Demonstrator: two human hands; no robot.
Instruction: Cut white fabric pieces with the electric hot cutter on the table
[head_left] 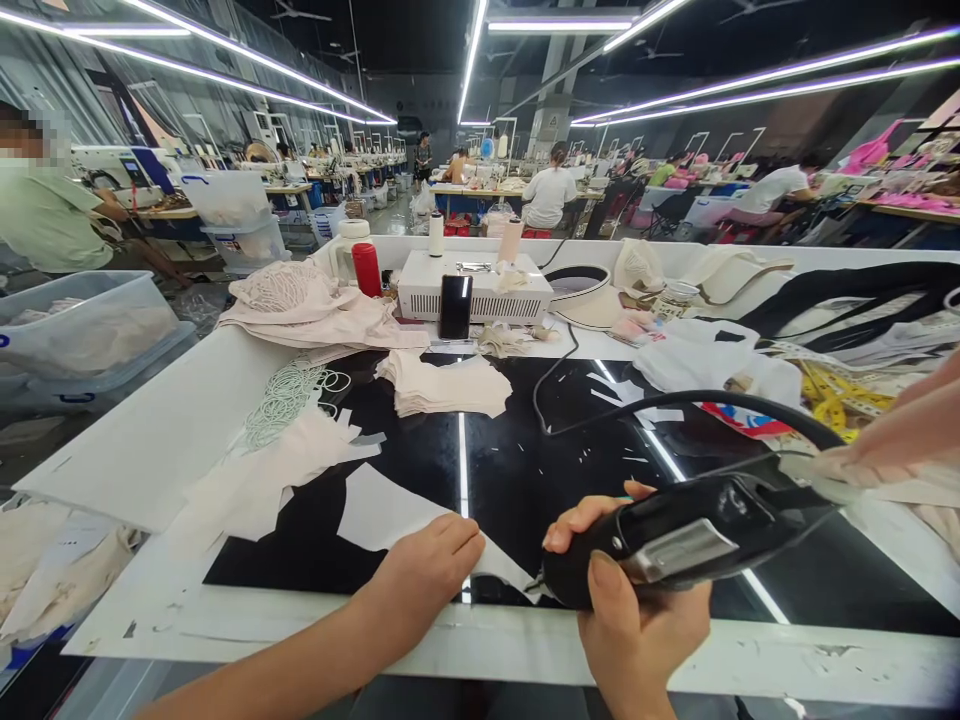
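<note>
My left hand (427, 570) presses a thin white cut piece (386, 510), curved along one edge, against the glossy black board (540, 490); its fingers are bent and held together. My right hand (637, 600) is closed round a black corded hand tool (697, 530) with a silvery plate on its side. At its left end a small metal tip touches or nearly touches the narrow right end of the white piece. A black cable (720, 400) runs from the tool's right end across the board towards the white box (480, 290).
A cream fabric stack (446, 385) lies beyond my hands. Pale scraps (277, 470) and green cord (289, 400) are at left. A phone (455, 306) leans on the box near a red bottle (366, 270). Yellow tape (832, 400) and a blurred pinkish shape (915, 425) are at right.
</note>
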